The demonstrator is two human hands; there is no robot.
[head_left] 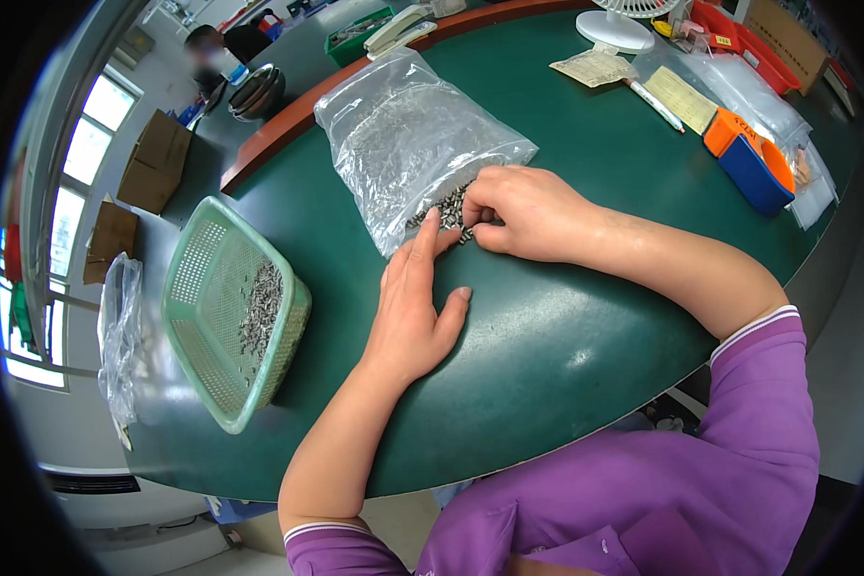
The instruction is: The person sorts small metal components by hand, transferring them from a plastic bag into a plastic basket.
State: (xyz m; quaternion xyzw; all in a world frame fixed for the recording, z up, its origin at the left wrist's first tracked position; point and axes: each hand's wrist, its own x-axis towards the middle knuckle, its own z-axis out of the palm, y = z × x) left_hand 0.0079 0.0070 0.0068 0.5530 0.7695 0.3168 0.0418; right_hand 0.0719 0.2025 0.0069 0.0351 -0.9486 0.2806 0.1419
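A clear plastic bag [408, 125] lies on the green table, its mouth toward me. Small metal parts [448, 209] are heaped at that mouth, too small to name exactly. My left hand [415, 312] rests beside the heap with its fingers stretched out and the thumb apart, fingertips at the bag's edge. Over the right side of the heap, my right hand [528, 213] has its fingers curled down; whatever they pinch is hidden. To the left stands a pale green mesh basket [202, 288] with more small metal parts [261, 309] piled along its right side.
At the far right are a blue and orange container [754, 163], a marker pen [655, 106], paper slips [593, 67], a red tray [763, 58] and a white fan [614, 31]. A stapler [401, 34] sits by the brown ledge [288, 134]. Another person [223, 58] is at the back left.
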